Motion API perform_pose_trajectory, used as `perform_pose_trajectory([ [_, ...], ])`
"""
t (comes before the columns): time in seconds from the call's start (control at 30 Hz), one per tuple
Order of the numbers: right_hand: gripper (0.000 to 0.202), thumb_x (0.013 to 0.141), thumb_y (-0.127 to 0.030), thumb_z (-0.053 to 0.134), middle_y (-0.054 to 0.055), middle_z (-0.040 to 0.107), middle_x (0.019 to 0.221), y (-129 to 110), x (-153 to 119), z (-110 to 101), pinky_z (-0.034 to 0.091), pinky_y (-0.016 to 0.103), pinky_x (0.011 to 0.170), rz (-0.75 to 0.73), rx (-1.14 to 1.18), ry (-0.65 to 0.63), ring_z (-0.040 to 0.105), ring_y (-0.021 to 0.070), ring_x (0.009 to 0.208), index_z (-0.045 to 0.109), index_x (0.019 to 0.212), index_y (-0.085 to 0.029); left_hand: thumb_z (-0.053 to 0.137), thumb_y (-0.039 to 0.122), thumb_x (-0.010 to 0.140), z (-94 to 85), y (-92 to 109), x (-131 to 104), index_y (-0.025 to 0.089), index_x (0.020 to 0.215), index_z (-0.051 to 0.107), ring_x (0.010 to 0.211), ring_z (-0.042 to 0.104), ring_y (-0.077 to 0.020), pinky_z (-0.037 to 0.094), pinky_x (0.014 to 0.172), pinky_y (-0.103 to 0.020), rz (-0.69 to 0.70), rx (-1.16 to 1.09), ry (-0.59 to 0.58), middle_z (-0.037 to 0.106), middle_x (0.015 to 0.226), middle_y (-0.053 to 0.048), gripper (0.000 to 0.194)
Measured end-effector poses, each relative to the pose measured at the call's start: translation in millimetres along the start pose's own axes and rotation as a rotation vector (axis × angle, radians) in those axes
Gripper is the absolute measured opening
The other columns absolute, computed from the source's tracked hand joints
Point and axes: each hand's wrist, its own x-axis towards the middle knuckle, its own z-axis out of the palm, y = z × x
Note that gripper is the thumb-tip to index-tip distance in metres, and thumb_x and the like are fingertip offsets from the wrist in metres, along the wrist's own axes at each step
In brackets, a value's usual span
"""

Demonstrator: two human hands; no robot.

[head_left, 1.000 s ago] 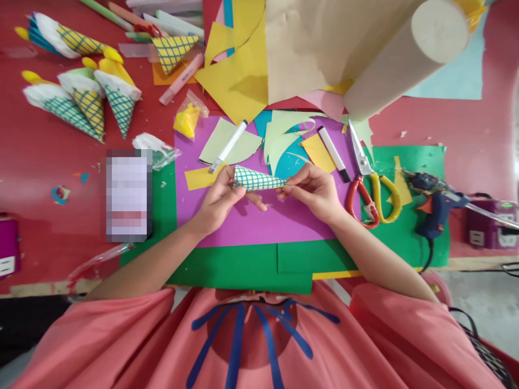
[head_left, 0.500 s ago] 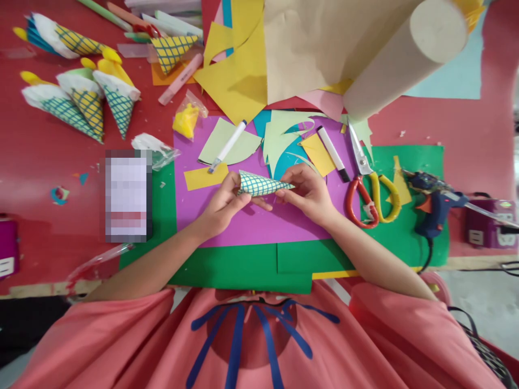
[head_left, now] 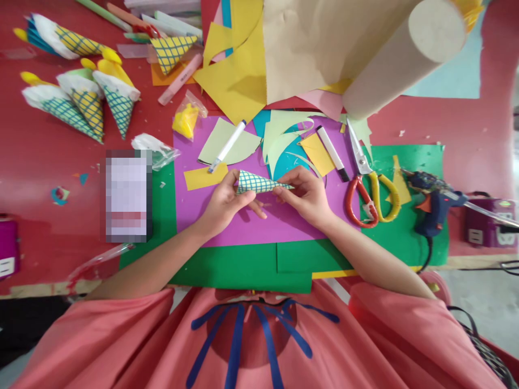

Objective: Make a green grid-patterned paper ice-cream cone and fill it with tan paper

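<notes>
A pale green paper cone (head_left: 256,182) with a blue grid drawn on it lies sideways between my hands, its wide end to the left. My left hand (head_left: 227,199) grips the wide end, thumb in front and the lower fingers stretched beneath. At the narrow tip, my right hand (head_left: 306,195) pinches the paper between thumb and fingers. Under both hands is a purple sheet (head_left: 259,229). Just beyond them lie a yellow paper strip (head_left: 206,176), a white marker (head_left: 227,146), a pale green paper piece (head_left: 217,141) and a second marker (head_left: 332,153).
Scissors (head_left: 370,186) with red and yellow handles lie right of my right hand, and a blue glue gun (head_left: 440,208) is farther right. A phone (head_left: 126,200) lies on the left. Finished-looking paper cones (head_left: 117,100) are at upper left; a large paper roll (head_left: 399,62) stands at upper right.
My left thumb has slid slightly right along the cone, and its lower fingers have shifted down. The right fingers have moved slightly left at the tip. Both hands keep hold.
</notes>
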Motion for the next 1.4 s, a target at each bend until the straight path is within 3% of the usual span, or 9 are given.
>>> perform_pose_trajectory([
  [0.13, 0.021, 0.080, -0.035, 0.071, -0.002, 0.065, 0.073, -2.0, -2.2, 3.4, 0.056, 0.024, 0.058, -0.009, -0.022, 0.006, 0.066, 0.0115, 0.065, 0.057, 0.083, -0.021, 0.071, 0.035, 0.081, 1.5, 0.0, 1.0, 0.020, 0.094, 0.049, 0.053, 0.070, -0.0155, 0.056, 0.054, -0.023, -0.008, 0.060, 0.065, 0.069, 0.068, 0.004, 0.030],
  [0.4, 0.019, 0.081, -0.032, 0.070, 0.000, 0.068, 0.081, -2.6, -6.9, 6.3, 0.056, 0.023, 0.060, -0.044, -0.081, 0.007, 0.068, 0.0108, 0.068, 0.059, 0.089, -0.019, 0.070, 0.039, 0.081, 0.6, 1.9, 0.2, 0.015, 0.089, 0.061, 0.055, 0.070, -0.0179, 0.055, 0.053, -0.026, -0.050, 0.175, 0.117, 0.069, 0.061, -0.001, 0.027],
  [0.57, 0.014, 0.083, -0.025, 0.069, -0.002, 0.066, 0.081, -1.7, -6.6, 1.6, 0.057, 0.021, 0.061, -0.161, -0.065, 0.039, 0.067, 0.0085, 0.066, 0.059, 0.091, -0.021, 0.073, 0.036, 0.079, -1.9, 0.4, 1.0, 0.016, 0.083, 0.060, 0.050, 0.068, -0.0157, 0.056, 0.054, -0.024, 0.024, 0.124, 0.215, 0.067, 0.058, 0.001, 0.024],
  [0.83, 0.004, 0.082, -0.018, 0.068, -0.001, 0.071, 0.080, -3.6, -4.0, -4.8, 0.058, 0.019, 0.064, -0.325, -0.171, 0.051, 0.068, 0.0087, 0.068, 0.066, 0.084, -0.020, 0.074, 0.040, 0.076, -6.5, -0.6, 2.6, 0.016, 0.080, 0.061, 0.048, 0.067, -0.0144, 0.058, 0.056, -0.026, 0.021, 0.101, 0.207, 0.070, 0.064, 0.001, 0.028],
  [1.13, 0.001, 0.084, -0.019, 0.066, 0.001, 0.072, 0.081, -7.5, -4.0, -10.2, 0.060, 0.023, 0.068, -0.222, -0.184, -0.001, 0.071, 0.0116, 0.073, 0.066, 0.083, -0.019, 0.074, 0.037, 0.077, -9.7, -3.8, 2.9, 0.017, 0.081, 0.061, 0.046, 0.066, -0.0135, 0.058, 0.057, -0.026, 0.041, 0.112, 0.205, 0.071, 0.065, 0.002, 0.024],
  [1.3, 0.015, 0.082, -0.026, 0.069, 0.001, 0.072, 0.082, -6.1, -3.3, -8.6, 0.060, 0.023, 0.067, -0.149, -0.157, 0.017, 0.071, 0.0117, 0.071, 0.062, 0.094, -0.019, 0.072, 0.034, 0.080, -9.6, -4.2, 1.4, 0.017, 0.083, 0.061, 0.049, 0.067, -0.0138, 0.059, 0.059, -0.026, 0.106, 0.141, 0.209, 0.068, 0.058, 0.003, 0.020],
  [1.4, 0.011, 0.082, -0.028, 0.069, 0.000, 0.070, 0.076, -6.4, -2.6, -7.9, 0.058, 0.023, 0.062, -0.124, -0.183, 0.039, 0.068, 0.0104, 0.064, 0.064, 0.086, -0.018, 0.071, 0.033, 0.080, -8.9, -3.1, 0.2, 0.017, 0.083, 0.061, 0.049, 0.067, -0.0134, 0.060, 0.060, -0.026, 0.130, 0.163, 0.214, 0.067, 0.057, 0.004, 0.019],
])
